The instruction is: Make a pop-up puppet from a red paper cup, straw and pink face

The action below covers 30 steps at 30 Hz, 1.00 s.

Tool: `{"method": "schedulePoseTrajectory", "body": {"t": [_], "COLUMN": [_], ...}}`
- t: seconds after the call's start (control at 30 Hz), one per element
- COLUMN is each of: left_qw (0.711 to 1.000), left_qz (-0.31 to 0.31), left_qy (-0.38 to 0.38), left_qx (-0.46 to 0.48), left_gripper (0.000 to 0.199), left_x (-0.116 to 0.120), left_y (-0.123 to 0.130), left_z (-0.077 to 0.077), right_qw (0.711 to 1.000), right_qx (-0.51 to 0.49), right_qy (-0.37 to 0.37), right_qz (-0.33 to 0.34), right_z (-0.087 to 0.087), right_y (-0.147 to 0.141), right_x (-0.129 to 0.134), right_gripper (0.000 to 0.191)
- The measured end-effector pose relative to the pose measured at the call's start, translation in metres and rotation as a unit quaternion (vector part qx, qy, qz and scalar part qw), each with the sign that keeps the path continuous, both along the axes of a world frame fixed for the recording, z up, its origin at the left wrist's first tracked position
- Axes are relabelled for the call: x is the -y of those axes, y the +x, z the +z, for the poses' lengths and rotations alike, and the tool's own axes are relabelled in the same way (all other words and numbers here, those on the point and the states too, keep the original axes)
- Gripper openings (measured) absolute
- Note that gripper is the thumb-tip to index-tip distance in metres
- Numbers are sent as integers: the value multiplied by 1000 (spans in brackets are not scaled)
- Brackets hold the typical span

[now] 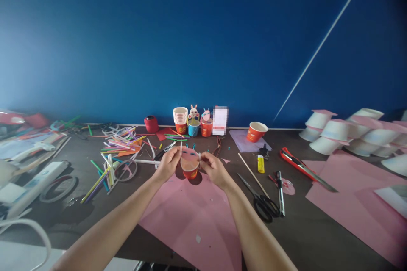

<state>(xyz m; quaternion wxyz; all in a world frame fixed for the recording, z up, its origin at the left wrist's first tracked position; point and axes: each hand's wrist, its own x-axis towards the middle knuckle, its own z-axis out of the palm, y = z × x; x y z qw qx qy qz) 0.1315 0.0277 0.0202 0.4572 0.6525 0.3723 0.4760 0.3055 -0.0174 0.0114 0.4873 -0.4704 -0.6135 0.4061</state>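
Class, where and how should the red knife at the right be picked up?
Probably by its red handle, coming from the left: the knife lies slantwise, handle at the far-left end, with its bare blade pointing toward the near right.

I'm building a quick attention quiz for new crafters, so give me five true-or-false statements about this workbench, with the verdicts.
1. The left hand and right hand are on opposite sides of the decorated cup. True.
2. The scissors are in the right hand. False: the black scissors lie on the table.
3. The red box cutter lies farther right than the yellow tube. True.
4. The lone cup at the back stands on a green sheet. False: the lone red cup stands on a pale purple sheet.
5. Pink paper lies nearer the camera than the decorated cup. True.
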Motion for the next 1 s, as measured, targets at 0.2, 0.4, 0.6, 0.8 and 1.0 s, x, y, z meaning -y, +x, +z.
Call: {"method": "schedulePoseTrajectory", "body": {"t": [0.2, 0.4, 0.6, 0.8, 1.0], "left_qw": [1000, 998, 996, 996, 994], "left_qz": [4, -34, -54, -63, -86], "left_qy": [14, -59, -72, -66, -53], "left_qx": [-13, 18, 21, -8, -42], "left_gripper": [29, 31, 35, 39, 40], "left_x": [-1, 0, -1, -5, -6], "left_y": [0, 0, -1, -4, -8], "left_z": [1, 0, 0, -5, -2], "right_qw": [1000, 998, 999, 998, 998], "right_qx": [-12, -47, -41, -55, -66], "right_qy": [10, 14, 11, 12, 4], "right_qz": [-11, -29, -20, -9, -15], "right_z": [2, 3, 3, 1, 0], "right_y": [-2, -3, -1, -3, -3], "right_x": [0, -1, -2, -2, -2], "right_gripper": [8, 13, 13, 19, 24]}}
